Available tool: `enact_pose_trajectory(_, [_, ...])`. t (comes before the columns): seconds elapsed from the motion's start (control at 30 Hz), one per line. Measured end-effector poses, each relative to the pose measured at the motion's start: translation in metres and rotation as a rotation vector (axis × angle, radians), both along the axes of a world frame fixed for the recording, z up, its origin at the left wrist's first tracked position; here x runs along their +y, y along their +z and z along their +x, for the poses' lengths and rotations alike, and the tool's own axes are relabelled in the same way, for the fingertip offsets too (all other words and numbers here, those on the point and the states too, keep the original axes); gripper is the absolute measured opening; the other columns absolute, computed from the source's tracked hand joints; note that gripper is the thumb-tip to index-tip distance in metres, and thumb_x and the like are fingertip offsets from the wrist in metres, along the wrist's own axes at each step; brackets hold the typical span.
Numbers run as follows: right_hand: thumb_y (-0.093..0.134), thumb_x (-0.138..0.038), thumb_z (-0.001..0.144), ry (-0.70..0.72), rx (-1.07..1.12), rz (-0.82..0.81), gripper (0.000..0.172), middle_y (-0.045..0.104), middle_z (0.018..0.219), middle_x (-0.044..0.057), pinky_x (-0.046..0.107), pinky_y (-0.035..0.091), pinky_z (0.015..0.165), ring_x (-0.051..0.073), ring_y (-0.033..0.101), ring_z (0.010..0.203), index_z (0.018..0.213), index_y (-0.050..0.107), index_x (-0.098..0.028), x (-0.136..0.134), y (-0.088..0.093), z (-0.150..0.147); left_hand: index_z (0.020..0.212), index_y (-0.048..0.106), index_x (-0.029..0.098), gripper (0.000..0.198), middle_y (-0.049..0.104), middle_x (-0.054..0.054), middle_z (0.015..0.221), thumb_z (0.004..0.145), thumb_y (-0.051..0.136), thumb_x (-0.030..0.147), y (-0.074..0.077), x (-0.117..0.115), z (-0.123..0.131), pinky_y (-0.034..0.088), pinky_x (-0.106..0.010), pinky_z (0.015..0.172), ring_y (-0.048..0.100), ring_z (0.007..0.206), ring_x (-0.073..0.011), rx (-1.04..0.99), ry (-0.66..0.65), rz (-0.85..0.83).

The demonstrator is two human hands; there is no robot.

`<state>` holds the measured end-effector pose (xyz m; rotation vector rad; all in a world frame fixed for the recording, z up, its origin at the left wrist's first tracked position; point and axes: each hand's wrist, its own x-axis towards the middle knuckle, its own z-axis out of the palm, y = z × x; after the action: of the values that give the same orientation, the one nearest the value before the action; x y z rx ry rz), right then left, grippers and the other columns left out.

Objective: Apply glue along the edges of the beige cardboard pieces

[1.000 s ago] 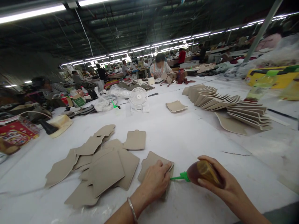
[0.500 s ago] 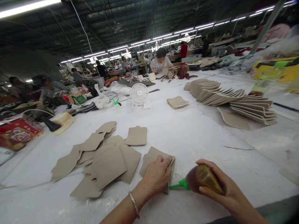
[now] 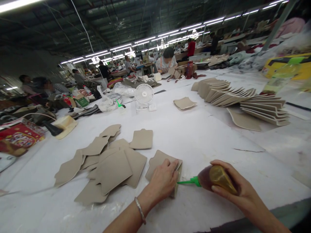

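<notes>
A beige panel (image 3: 156, 161), leather-like, lies on the white table with its right side lifted or folded into layers. My left hand (image 3: 164, 177) is closed on it, fingers pressing its upper right part against the table; the thumb is hidden. My right hand (image 3: 244, 192) is wrapped round a squeeze bottle (image 3: 218, 179) of brown liquid, tilted to the left. Its thin green nozzle (image 3: 190, 182) reaches the panel's right edge, close to my left fingers; whether it touches I cannot tell. Left of my left hand, similar panels (image 3: 115, 171) lie in a loose overlapping pile.
Fanned-out beige panels (image 3: 225, 92) stand at the back right, and a small stack (image 3: 184, 103) lies nearer the middle. A white fan (image 3: 144, 94) stands behind. A cream block with a black handle (image 3: 64, 127) is at left. Across the table a person (image 3: 167, 61) sits.
The bottle has moved slightly right and up, its nozzle tip shifting up along the panel's right edge. My left hand stays on the panel. The whole view has shifted a little.
</notes>
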<state>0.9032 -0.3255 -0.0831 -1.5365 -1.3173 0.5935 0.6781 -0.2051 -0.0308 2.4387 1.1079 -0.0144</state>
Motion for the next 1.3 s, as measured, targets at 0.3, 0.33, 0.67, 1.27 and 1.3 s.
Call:
enact_pose_trajectory(0.3, [0.072,-0.045,0.075,-0.017,-0.003,0.008,0.049,0.061,0.117,0.006,0.032,0.053,0.091,0.028,0.061,0.108,0.118,0.055,-0.028,0.0,-0.002,0.003,0.137,0.042,0.027,0.046,0.057,-0.007,0.107,0.094,0.027,0.03,0.001,-0.001,0.002,0.046,-0.033,0.083,0.061,0.093,-0.0231,0.009,-0.004,0.01])
enact_pose_trajectory(0.33, [0.072,-0.045,0.075,-0.043,-0.014,0.024,0.048,0.061,0.117,0.005,0.03,0.053,0.09,0.028,0.061,0.108,0.118,0.055,-0.029,0.001,-0.003,0.005,0.137,0.043,0.027,0.046,0.057,-0.007,0.107,0.094,0.027,0.03,0.001,-0.001,0.002,0.046,-0.033,0.083,0.061,0.093,-0.0234,0.007,-0.005,0.008])
enact_pose_trajectory(0.67, [0.072,-0.043,0.075,-0.047,0.01,0.031,0.048,0.061,0.117,0.005,0.032,0.053,0.091,0.028,0.06,0.109,0.117,0.055,-0.029,0.005,-0.003,0.009,0.136,0.044,0.027,0.045,0.057,-0.006,0.108,0.094,0.027,0.03,0.001,-0.001,0.003,0.045,-0.032,0.084,0.061,0.095,-0.0226,0.001,-0.005,0.004])
enact_pose_trajectory(1.27, [0.071,-0.044,0.077,0.004,0.031,0.06,0.048,0.061,0.116,0.003,0.024,0.053,0.088,0.023,0.061,0.106,0.119,0.052,-0.032,0.008,-0.009,0.019,0.136,0.045,0.026,0.046,0.057,-0.007,0.109,0.094,0.027,0.028,0.0,0.0,0.004,0.044,-0.033,0.083,0.06,0.095,-0.0239,-0.027,0.005,-0.038])
enact_pose_trajectory(1.3, [0.071,-0.044,0.077,-0.018,0.034,0.054,0.048,0.061,0.116,0.003,0.024,0.053,0.087,0.023,0.061,0.106,0.119,0.051,-0.032,0.008,-0.009,0.02,0.135,0.045,0.026,0.046,0.057,-0.007,0.108,0.094,0.027,0.028,0.0,0.0,0.004,0.044,-0.033,0.083,0.06,0.095,-0.024,-0.028,0.004,-0.039])
